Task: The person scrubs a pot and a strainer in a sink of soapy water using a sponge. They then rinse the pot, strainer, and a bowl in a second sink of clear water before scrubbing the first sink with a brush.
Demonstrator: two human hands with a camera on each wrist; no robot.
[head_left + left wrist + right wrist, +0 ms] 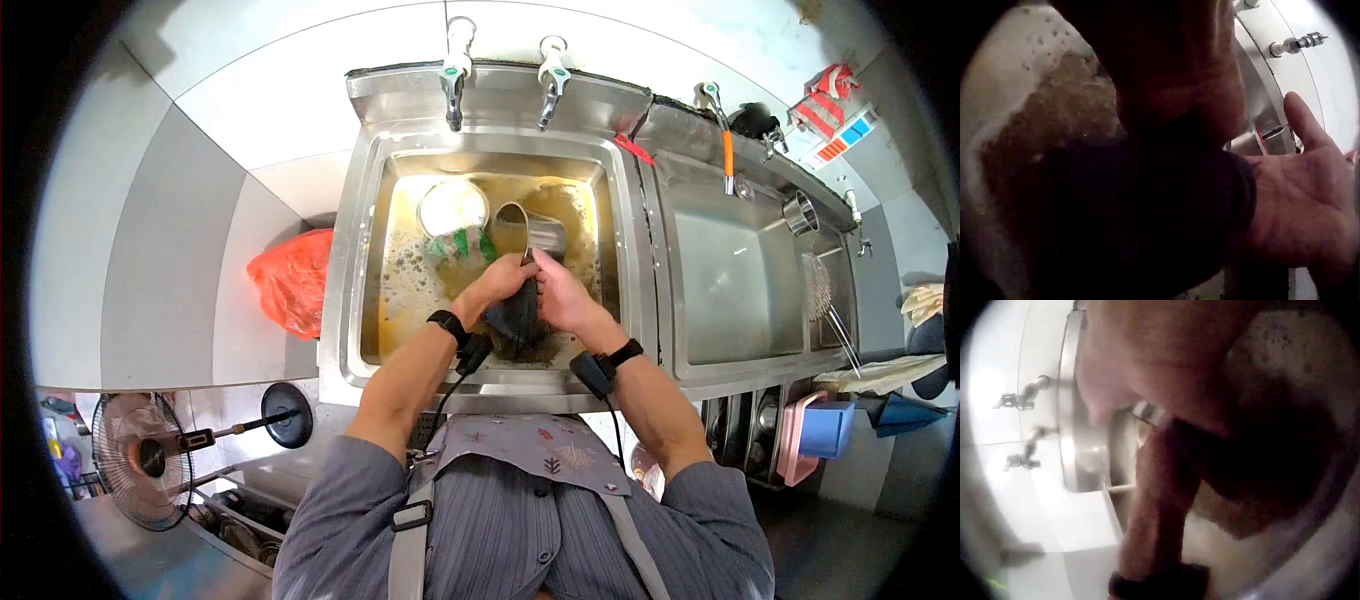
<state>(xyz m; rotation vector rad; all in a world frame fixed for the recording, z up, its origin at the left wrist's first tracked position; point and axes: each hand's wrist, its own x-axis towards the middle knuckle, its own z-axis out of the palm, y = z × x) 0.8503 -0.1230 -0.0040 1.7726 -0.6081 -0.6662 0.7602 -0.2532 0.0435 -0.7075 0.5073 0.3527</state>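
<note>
A dark, wet-looking cloth hangs over the murky, foamy water of the left sink. My left hand grips its top edge from the left. My right hand holds it from the right, thumb up near the left fingertips. In the left wrist view the cloth is a large dark shape, with the right hand's palm beside it. The right wrist view is dim, and my right hand covers much of the grip. Just beyond my fingers, a stainless steel cup lies tilted in the water.
A round white dish and green scrubbing material sit in the left basin. Two taps project over its back edge. The right basin holds a wire strainer and metal pot. An orange bag stands at left.
</note>
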